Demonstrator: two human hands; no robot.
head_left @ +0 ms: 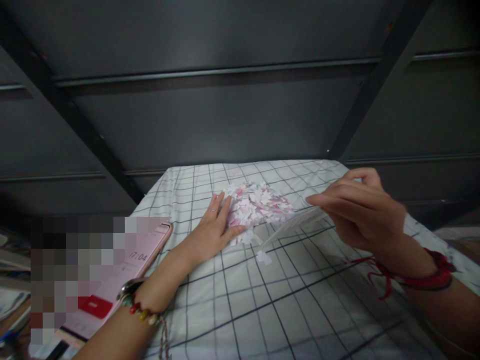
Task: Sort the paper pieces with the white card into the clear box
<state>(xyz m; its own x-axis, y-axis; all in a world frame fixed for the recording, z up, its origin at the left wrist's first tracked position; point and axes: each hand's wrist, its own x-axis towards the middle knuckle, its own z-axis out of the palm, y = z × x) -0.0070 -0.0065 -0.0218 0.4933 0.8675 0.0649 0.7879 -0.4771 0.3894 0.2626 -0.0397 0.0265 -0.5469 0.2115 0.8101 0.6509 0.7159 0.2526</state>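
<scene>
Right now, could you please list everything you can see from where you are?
scraps: many, white and pink, piled mid-cloth
loose scrap: 1, white, nearer than the pile
sheet: 1, translucent whitish, from pile to right hand
cloth: 1, white with dark grid, under the scraps
phone: 1, pink, left, partly pixelated
panels: several, dark grey, behind
clutter: count unclear, mixed, left edge
ring: 1, silvery, left hand
watch: 1, dark, left wrist
beads: 1 string, multicoloured, left wrist
red band: 1, red, right wrist
left hand: 1, bare, against the pile
right hand: 1, bare, holding the sheet
</scene>
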